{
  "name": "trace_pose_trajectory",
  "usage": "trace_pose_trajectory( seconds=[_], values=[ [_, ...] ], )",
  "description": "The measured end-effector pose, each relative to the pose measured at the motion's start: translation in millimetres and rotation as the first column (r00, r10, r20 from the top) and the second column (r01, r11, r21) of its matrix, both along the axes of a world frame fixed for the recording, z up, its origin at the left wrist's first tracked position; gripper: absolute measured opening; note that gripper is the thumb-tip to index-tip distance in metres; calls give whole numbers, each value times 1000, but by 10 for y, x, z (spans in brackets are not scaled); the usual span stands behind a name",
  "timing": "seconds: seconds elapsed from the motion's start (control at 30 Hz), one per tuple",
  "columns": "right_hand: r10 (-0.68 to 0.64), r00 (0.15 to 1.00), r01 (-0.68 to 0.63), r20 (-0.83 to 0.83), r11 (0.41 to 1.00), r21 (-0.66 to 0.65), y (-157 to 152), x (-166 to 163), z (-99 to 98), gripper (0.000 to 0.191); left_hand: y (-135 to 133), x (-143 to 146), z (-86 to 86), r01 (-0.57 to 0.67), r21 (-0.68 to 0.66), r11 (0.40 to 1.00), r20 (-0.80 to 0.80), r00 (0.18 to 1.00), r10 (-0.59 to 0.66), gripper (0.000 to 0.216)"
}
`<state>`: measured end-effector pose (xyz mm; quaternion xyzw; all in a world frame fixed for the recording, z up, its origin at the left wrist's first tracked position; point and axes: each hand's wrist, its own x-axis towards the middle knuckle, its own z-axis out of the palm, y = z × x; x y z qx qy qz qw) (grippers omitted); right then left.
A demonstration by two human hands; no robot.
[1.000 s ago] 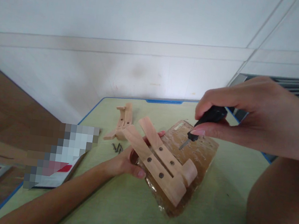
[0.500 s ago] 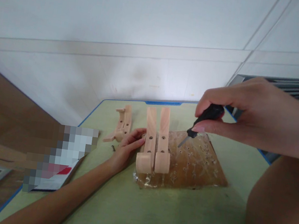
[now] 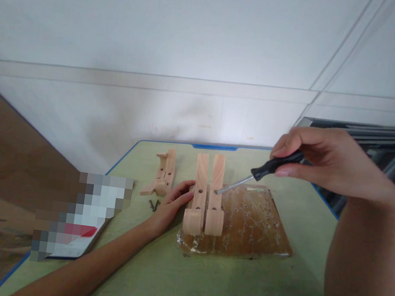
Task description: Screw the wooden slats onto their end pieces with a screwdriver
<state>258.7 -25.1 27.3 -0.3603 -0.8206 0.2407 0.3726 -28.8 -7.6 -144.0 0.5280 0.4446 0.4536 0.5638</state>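
My right hand (image 3: 327, 158) is closed around the black handle of a screwdriver (image 3: 238, 184). The metal tip meets the upper screw hole of the right wooden hook (image 3: 215, 201), as far as I can see. Beside it lies the left wooden hook (image 3: 202, 170), also with dark screws or holes along it. Both rest on a brown board (image 3: 248, 230) wrapped in clear plastic and dotted with small holes. My left hand (image 3: 171, 205) is closed against the left hook's side at the board's edge; its fingertips are partly hidden there.
More wooden hooks (image 3: 165, 170) lie at the back left, with a few dark screws (image 3: 154, 205) near them. A blurred-out flat item (image 3: 89, 221) is on the left of the green table (image 3: 236, 294). Dark panels (image 3: 388, 139) stand at the right, and a white wall (image 3: 197, 36) rises behind.
The screwdriver has moved left from above the board onto the right wooden hook and now slants lower. My left hand stays beside the left hook. The camera view has shifted slightly.
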Motion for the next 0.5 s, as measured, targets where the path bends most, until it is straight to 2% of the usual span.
trace_pose_trajectory(
  seconds=[0.07, 0.17, 0.23, 0.3, 0.37, 0.5],
  values=[
    [-50, 983, 33, -178, 995, -96, 180, 58, -249, 19, -18, -8, 37, 14, 17, 1000, -24, 1000, -13, 39],
    [-166, 899, 80, -406, 972, -220, 361, 106, -786, 21, -38, -11, 81, 31, 42, 999, -63, 998, -29, 36],
    [-274, 822, 111, -499, 937, -331, 387, 101, -1141, 24, -43, -9, 98, 38, 57, 998, -88, 996, -33, 34],
    [-371, 753, 117, -544, 888, -444, 358, 60, -1400, 28, -47, -3, 107, 40, 71, 997, -111, 993, -32, 33],
    [-449, 697, 104, -559, 835, -540, 311, -9, -1533, 30, -51, 4, 115, 41, 88, 995, -130, 991, -29, 32],
    [-532, 630, 67, -566, 763, -643, 239, -142, -1555, 30, -64, 15, 136, 38, 127, 991, -152, 988, -18, 27]
  ],
)
